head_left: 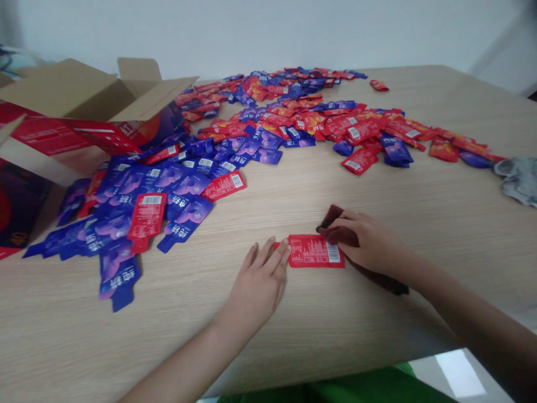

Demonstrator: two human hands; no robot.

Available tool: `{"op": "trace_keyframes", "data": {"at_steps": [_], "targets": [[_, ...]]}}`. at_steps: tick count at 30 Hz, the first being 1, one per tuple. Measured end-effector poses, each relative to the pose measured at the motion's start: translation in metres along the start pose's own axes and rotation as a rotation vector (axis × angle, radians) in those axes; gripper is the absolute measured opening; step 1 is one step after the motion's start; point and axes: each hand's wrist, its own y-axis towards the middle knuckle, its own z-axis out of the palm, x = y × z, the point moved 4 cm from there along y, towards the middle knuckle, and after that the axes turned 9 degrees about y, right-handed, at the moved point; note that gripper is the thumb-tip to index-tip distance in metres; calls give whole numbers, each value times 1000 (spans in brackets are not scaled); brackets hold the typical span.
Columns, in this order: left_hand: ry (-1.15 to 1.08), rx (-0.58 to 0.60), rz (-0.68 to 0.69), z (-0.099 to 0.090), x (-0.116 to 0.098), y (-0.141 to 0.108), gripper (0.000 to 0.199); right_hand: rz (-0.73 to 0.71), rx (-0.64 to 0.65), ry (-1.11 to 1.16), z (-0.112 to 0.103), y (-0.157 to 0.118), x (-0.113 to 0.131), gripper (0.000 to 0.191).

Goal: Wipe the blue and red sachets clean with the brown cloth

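Note:
A red sachet (309, 254) lies flat on the table in front of me, its printed side and barcode facing up. The fingertips of my left hand (260, 275) press on its narrow left end, with the fingers stretched out. My right hand (366, 239) is closed on a dark brown cloth (334, 214), which touches the sachet's right end beside the barcode. Part of the cloth trails below that hand toward the right. The palm side of my right hand is hidden.
Blue sachets (119, 268) with a few red ones spread at the left, beside an open cardboard box (100, 134). A long pile of red and blue sachets (310, 120) runs across the back. A grey cloth (520, 180) lies at the right edge of the wooden table (235, 358).

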Motion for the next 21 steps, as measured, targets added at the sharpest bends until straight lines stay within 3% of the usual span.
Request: {"op": "trace_keyframes", "data": {"at_steps": [2,5,8,10,14,18,21], "targets": [[4,9,-2,0,0,0,46,5,-12,-7,-11,2,0,19],[11,9,-6,-1,-1,1,46,-37,-82,-2,-14,6,27,21],[30,-1,-8,-1,-2,2,42,-194,-17,14,8,5,63,34],[39,0,-6,-1,-2,1,39,-251,63,-28,27,-1,73,38],[23,4,-16,-1,-1,1,44,-171,58,-18,33,-19,46,39],[18,4,-18,0,-2,2,47,-40,49,37,8,-30,2,28],[31,-3,-25,-2,-4,3,45,8,17,-23,-10,-27,-5,23]]}}
